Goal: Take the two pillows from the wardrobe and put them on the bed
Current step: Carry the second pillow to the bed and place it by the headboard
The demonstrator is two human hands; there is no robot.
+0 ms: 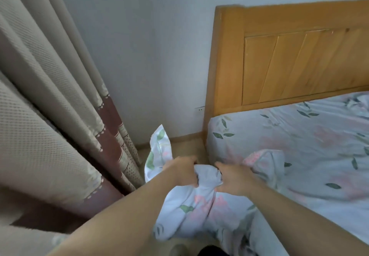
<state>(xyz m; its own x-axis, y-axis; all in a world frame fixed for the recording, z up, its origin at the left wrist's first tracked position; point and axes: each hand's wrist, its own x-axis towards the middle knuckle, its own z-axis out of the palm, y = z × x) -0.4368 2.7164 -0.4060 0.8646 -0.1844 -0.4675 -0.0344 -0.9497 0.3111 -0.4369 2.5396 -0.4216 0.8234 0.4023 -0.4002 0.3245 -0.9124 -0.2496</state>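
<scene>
A pale blue pillow (199, 207) with pink flowers and green leaves hangs in front of me, low in the head view, beside the bed's left edge. My left hand (182, 171) and my right hand (232, 178) both clutch its bunched top edge. One corner sticks up at the left, another lies against the mattress at the right. The bed (299, 136) has a sheet of the same floral print. The wardrobe and a second pillow are out of view.
A wooden headboard (289, 56) stands against the grey wall at the right. Beige and brown curtains (50, 106) hang at the left, leaving a narrow strip of floor (185, 146) between them and the bed. A wall socket (200, 108) sits by the headboard.
</scene>
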